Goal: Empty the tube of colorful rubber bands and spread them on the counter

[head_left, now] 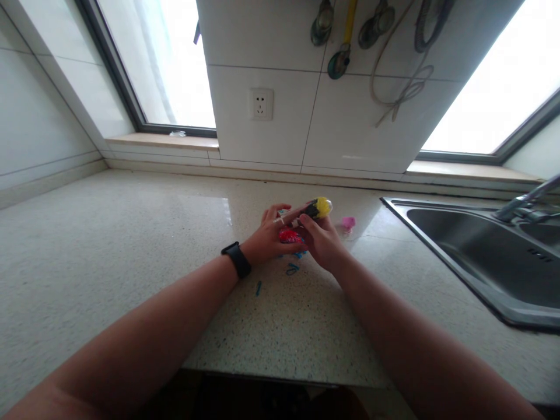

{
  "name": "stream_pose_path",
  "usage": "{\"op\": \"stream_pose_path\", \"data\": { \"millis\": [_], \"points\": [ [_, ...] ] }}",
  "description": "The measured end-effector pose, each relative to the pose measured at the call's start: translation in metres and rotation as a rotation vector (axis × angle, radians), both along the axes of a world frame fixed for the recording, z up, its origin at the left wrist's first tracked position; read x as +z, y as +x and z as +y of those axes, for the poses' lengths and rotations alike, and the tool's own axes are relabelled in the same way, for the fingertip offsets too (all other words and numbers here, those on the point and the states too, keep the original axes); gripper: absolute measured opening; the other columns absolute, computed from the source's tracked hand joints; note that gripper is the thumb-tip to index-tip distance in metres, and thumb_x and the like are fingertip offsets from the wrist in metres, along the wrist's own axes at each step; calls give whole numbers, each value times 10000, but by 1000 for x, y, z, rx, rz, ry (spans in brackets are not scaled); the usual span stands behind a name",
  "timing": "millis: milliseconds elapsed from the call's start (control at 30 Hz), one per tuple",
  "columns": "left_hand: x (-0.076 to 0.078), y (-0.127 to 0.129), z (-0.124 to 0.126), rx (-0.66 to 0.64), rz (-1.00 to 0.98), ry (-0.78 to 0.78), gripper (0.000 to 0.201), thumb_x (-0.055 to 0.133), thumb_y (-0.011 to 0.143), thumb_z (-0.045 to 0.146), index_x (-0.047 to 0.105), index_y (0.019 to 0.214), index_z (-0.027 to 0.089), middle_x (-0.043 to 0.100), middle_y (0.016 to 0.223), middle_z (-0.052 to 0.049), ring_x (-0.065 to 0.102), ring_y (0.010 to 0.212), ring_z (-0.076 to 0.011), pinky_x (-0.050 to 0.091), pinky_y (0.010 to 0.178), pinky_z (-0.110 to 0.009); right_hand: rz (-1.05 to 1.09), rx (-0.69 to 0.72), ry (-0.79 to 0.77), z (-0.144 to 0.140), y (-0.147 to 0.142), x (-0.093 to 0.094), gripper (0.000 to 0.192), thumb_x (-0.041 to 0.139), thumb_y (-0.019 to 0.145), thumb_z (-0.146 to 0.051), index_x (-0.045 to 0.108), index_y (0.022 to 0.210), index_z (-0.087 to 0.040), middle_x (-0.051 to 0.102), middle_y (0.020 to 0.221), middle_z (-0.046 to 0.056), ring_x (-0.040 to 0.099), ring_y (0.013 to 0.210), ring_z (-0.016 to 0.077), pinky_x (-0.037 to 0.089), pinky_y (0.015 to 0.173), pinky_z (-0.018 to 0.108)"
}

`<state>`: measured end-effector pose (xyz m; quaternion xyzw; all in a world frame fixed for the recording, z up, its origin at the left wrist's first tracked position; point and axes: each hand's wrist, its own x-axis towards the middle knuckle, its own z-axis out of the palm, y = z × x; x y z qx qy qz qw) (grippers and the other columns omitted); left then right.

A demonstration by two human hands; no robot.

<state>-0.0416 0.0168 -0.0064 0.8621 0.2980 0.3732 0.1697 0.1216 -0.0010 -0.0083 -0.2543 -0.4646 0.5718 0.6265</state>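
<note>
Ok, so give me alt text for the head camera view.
A person's right hand holds a clear-tipped black and yellow tube, with the left hand at its other end and something red between the hands. Small blue pieces lie on the speckled counter; a sink is right.

The countertop [131,233] is gleaming — smooth, stone-like. The sink [468,251] is showing satin metal, the tube [315,208] clear, shiny plastic.
</note>
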Motion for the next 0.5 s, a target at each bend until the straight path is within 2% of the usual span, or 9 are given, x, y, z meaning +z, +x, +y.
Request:
{"op": "stream_pose_path", "data": {
  "millis": [233,500],
  "points": [
    [0,0,2,20,56,27,811,740,747,515,425,1456,278,387,1297,-118,363,1237,-276,320,1097,-453,-13,-25,-1,0,3,2,331,748,779,-315,551,1020,-205,628,979,24,625,869,134,547,813,287],
    [-1,-2,6,21,78,82,647,617,876,381,378,1470,294,429,1300,-89,394,1209,-233,319,1094,-411,57,-133,78,12,14,4,288,721,804,-329,554,1005,-208,630,971,21,623,866,133,546,827,305]
  ]
}}
